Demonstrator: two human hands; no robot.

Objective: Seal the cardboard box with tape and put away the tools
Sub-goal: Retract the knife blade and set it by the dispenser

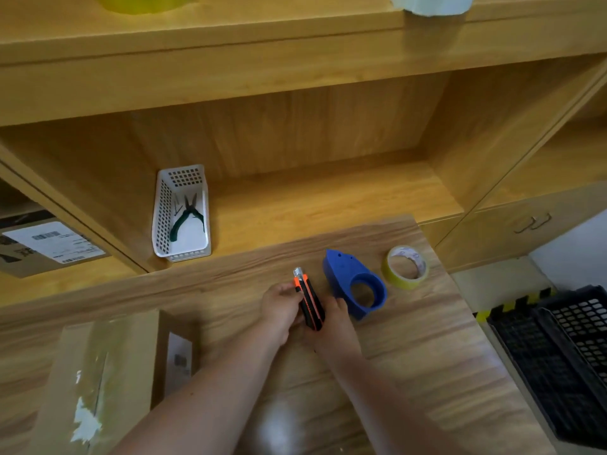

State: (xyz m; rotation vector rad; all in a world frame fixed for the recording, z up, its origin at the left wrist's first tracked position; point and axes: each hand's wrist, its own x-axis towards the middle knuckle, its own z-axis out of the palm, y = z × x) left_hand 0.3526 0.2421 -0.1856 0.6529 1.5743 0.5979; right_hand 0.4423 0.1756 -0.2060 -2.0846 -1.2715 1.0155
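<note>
An orange and black utility knife [309,300] is gripped by both hands above the wooden table, its metal tip pointing away from me. My left hand [281,310] pinches the knife near the tip end. My right hand [333,323] wraps the handle's rear. A blue tape dispenser [353,284] lies just right of the knife, and a yellowish tape roll [405,267] lies flat beyond it. The cardboard box [105,382], with clear tape along its top seam, sits at the lower left.
A white perforated basket [180,215] holding green-handled pliers [185,216] stands on the shelf behind the table. A labelled carton [42,247] fills the left cubby. Black plastic crates [565,353] sit on the floor at the right. Shelves overhang above.
</note>
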